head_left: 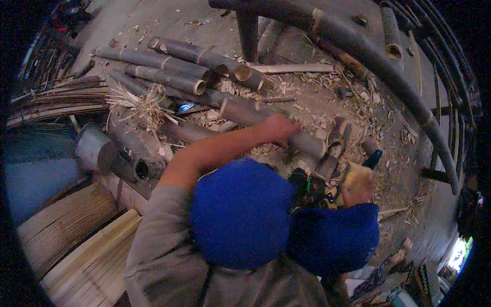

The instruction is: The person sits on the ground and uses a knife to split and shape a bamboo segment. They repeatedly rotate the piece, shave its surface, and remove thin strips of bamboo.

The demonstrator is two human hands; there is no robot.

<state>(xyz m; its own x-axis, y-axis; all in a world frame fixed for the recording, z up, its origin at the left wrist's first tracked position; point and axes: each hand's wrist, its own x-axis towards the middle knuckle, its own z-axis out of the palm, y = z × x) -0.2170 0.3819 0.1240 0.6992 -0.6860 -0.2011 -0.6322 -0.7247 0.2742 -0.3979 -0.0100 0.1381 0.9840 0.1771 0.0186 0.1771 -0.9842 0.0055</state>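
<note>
My left hand (281, 128) is wrapped over the top of a short bamboo pole (243, 113), which lies slanting across the shavings in front of me. The pole's cut end (323, 149) points to the right. Beyond my right knee is my right hand (358, 183), blurred and seemingly closed. Beside it a short dark piece (374, 159) sticks out, its kind unclear. Both my knees, in blue trousers (240, 215), hide part of the ground. Between them and the pole, dark footwear (307, 185) partly shows.
Several cut bamboo poles (171, 79) lie at the far left, beside bundled strips (61, 100) and a tuft of fibres (140, 105). Wood chips (358, 97) cover the ground. A large bamboo frame (381, 64) arches across the right. Split bamboo panels (71, 222) lie near left.
</note>
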